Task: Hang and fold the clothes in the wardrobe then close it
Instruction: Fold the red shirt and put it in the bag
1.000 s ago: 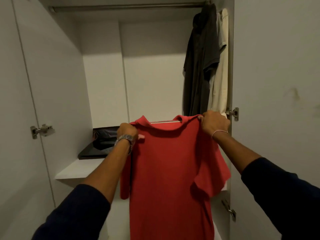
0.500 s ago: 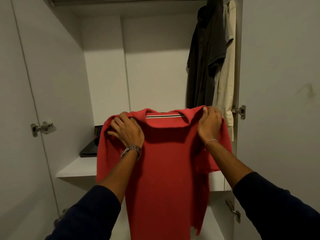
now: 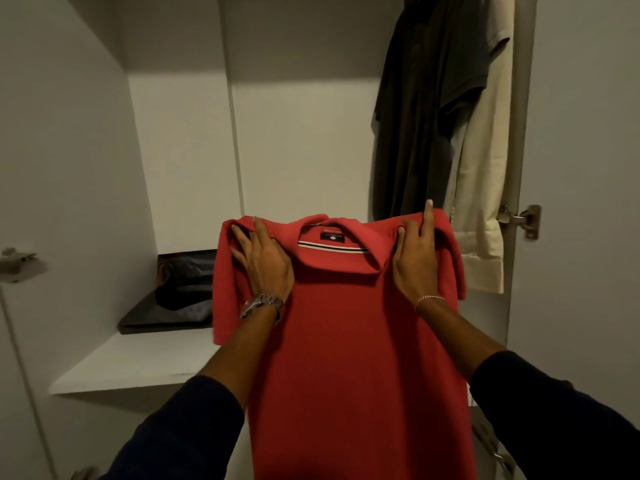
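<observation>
Inspecting: red knitted polo shirt (image 3: 346,341) held up in front of open white wardrobe (image 3: 298,133), back facing the camera, collar uppermost, body hanging straight down past the bottom edge of view.
Label: small dark neck tag (image 3: 333,236) inside the collar, pale lettering and a small pale emblem, too small to read; black-and-white striped tape (image 3: 332,246) just below it.
Left hand (image 3: 263,263): fingers spread flat on the shirt's left shoulder, fingertips reaching the top fold; thumb not seen, grip cannot be confirmed; silver metal wristwatch (image 3: 262,304) on the wrist.
Right hand (image 3: 415,261): fingers extended up the shirt's right shoulder, one fingertip showing above the top edge; thin beaded bracelet (image 3: 429,299) on the wrist.
Sleeves: both red sleeves folded toward the camera and draped outside the hands.
Wardrobe contents, hanging: dark grey garment (image 3: 422,109) at upper right, cream garment (image 3: 481,188) just beside it against the right wall; rail out of view.
Wardrobe contents, shelf: white shelf (image 3: 138,362) carrying a flat black case (image 3: 162,315) with crumpled dark cloth (image 3: 185,282) on top, left of the shirt.
Doors: both open; metal hinge (image 3: 519,220) on the right, another metal hinge (image 3: 17,259) on the left.
</observation>
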